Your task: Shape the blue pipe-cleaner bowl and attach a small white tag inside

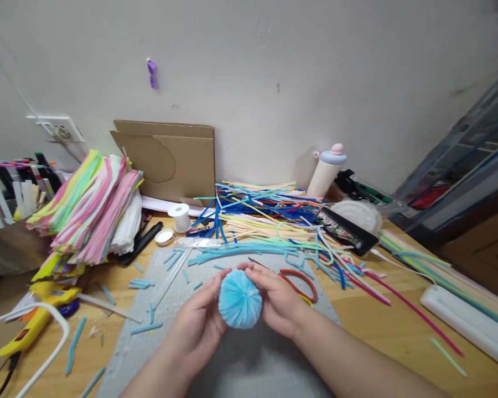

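Observation:
A fluffy light-blue pompom [239,301] made of pipe cleaner is held between both hands over a grey cutting mat [166,309]. My left hand [199,323] cups its left side with fingers curled against it. On its right side, my right hand [276,298] grips it with the fingers bent over the top. Red-handled scissors [297,283] lie on the mat just behind my right hand. Short blue pipe-cleaner offcuts [145,328] are scattered across the mat.
A heap of coloured pipe cleaners [269,221] lies behind the mat, and a stack of pastel bundles [93,210] sits at left. A yellow glue gun [37,318] lies at the left edge. A bottle [327,171], cardboard [170,160], thread spool [180,216] and white tray [468,323] surround them.

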Available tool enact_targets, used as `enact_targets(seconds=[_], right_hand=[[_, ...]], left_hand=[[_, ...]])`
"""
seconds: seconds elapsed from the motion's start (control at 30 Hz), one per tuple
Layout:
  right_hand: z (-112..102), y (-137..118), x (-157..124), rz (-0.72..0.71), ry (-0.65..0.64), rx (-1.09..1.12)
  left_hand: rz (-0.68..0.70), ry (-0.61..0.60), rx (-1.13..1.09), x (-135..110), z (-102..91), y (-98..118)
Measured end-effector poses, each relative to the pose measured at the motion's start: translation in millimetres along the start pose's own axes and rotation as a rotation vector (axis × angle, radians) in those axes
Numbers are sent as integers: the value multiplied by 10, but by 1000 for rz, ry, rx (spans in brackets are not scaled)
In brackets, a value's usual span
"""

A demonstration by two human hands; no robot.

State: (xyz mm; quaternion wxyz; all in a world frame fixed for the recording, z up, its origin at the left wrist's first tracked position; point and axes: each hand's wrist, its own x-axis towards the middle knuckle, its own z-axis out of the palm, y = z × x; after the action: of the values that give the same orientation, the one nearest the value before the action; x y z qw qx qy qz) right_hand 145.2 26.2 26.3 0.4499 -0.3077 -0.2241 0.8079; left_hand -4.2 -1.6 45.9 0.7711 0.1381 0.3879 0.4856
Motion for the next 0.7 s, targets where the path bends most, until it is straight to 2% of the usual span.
enact_targets(seconds=[0.13, 0.2, 0.3, 0.37, 0.43, 0.5, 0.6, 0.7], right_hand=[[48, -160, 114, -21, -12, -90], [48, -212, 183, -33, -26, -161], [31, -246, 224, -93, -48, -266], [5, -240, 200, -210, -103, -411], [-36, -211, 152, -451, -258, -786], [-88, -166, 106, -570, -339, -1016], [-162, -100, 68, -567, -350, -1100], [-209, -61, 63, -522, -381, -1125]], left_hand=[[-166, -103, 35, -1, -35, 97], [-164, -124, 49, 32, -82, 104], [-82, -179, 43, 93, -134, 87], [-33, -211, 35, 126, -155, 68], [-12, -215, 43, 144, -179, 44], [-13, -188, 54, 145, -212, 12], [-28, -119, 41, 125, -257, -34], [-66, -109, 56, 109, -278, -50]])
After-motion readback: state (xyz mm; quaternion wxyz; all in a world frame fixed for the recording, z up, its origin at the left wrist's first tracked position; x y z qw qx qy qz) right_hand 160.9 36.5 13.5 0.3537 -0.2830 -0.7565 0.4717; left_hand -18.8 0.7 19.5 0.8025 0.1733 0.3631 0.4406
